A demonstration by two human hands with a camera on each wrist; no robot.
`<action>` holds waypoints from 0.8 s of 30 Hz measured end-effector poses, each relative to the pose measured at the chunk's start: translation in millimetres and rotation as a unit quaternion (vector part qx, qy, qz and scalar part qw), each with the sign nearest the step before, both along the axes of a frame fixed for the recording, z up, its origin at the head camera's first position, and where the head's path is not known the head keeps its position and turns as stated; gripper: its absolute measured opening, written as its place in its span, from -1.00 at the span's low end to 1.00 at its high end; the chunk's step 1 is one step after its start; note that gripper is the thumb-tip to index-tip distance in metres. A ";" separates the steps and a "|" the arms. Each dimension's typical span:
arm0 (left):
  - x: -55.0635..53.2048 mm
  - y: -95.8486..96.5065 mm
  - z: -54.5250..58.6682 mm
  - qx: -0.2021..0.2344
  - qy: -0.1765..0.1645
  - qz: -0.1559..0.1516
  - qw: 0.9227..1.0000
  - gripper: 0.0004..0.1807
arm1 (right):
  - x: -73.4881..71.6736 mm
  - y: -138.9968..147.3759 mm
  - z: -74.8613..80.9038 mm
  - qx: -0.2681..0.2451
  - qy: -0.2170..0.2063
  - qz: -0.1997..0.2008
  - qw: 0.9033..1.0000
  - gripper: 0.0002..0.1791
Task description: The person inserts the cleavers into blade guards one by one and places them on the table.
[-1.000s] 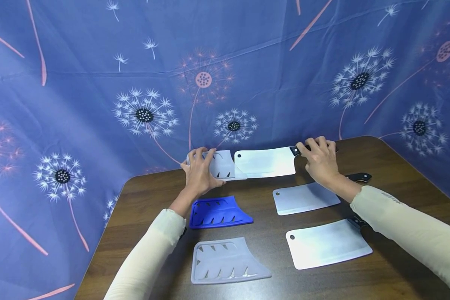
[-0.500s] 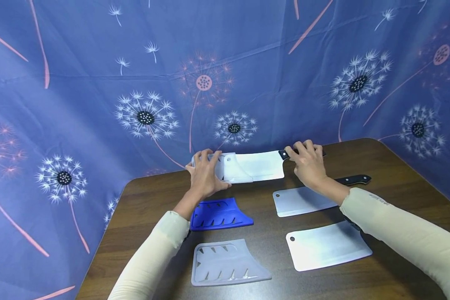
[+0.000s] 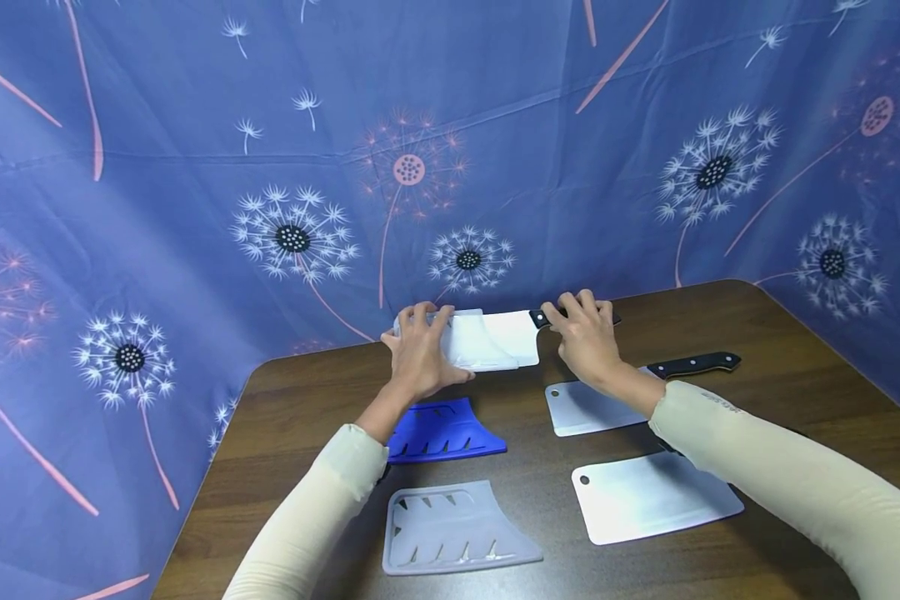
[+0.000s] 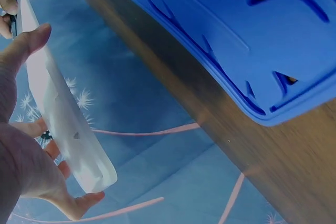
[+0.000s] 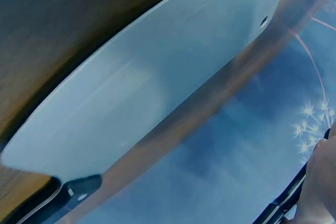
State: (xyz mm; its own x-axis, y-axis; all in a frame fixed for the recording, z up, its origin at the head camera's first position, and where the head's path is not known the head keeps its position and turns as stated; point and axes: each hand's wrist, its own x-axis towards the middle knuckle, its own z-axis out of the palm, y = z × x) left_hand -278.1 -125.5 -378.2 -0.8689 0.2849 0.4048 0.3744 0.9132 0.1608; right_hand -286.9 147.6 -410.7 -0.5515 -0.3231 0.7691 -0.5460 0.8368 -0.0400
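My left hand (image 3: 420,354) grips a whitish translucent blade cover (image 3: 474,343) at its left end, above the table's far edge. My right hand (image 3: 588,340) holds the black handle of a cleaver (image 3: 523,335) whose blade is mostly inside that cover. Only the blade part near the handle shows bare. In the left wrist view, thumb and fingers span the cover (image 4: 71,114) on both sides. At the right wrist view's edge, the right hand (image 5: 321,182) wraps the dark handle (image 5: 291,195).
A blue blade cover (image 3: 450,429) and a whitish one (image 3: 457,525) lie on the wooden table (image 3: 307,458) at left. Two more cleavers, one farther back (image 3: 585,408) and one nearer (image 3: 648,500), lie at right under my right forearm. A blue dandelion cloth (image 3: 532,208) hangs behind.
My right hand has moved left, sliding the cleaver blade from the cover's mouth deep into it. My left hand with the cover has shifted slightly right.
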 end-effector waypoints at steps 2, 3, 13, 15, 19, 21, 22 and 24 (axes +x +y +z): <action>0.8 2.8 0.3 0.002 -0.003 -0.002 1.000 0.17 | 0.2 -5.7 -0.5 -0.003 -0.005 0.000 1.000 -0.51; 1.1 4.3 0.7 0.004 -0.006 -0.005 1.000 0.17 | 0.3 -8.6 -0.6 -0.004 -0.006 0.000 1.000 -0.51; -0.7 12.4 0.8 0.003 -0.019 0.001 1.000 0.20 | 2.8 -21.3 2.2 0.000 -0.024 -0.001 1.000 -0.53; -0.7 12.9 1.3 0.006 -0.025 0.000 1.000 0.20 | 2.5 -20.1 3.0 0.003 -0.028 -0.003 1.000 -0.50; 1.6 15.2 3.8 0.004 -0.041 0.005 0.999 0.19 | 2.4 -17.1 4.0 0.007 -0.047 -0.002 0.999 -0.44; 2.2 16.9 4.5 0.001 -0.048 0.011 0.999 0.20 | 1.8 -15.8 3.9 0.008 -0.060 -0.003 0.998 -0.41; 2.4 17.8 4.4 0.000 -0.052 0.013 0.999 0.20 | 2.0 -15.3 4.0 0.009 -0.069 -0.002 0.998 -0.41; 1.9 19.5 3.3 0.000 -0.059 0.019 0.998 0.20 | 1.8 -14.5 3.7 0.008 -0.089 -0.001 0.996 -0.40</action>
State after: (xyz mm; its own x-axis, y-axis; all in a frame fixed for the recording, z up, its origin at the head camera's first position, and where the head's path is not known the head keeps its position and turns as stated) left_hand -276.2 -106.0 -375.0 -0.9205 0.2516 0.2989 0.3186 0.9262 0.2014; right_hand -285.2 133.1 -407.0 -0.6793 -0.3331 0.6539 -0.5304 0.8387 -0.1237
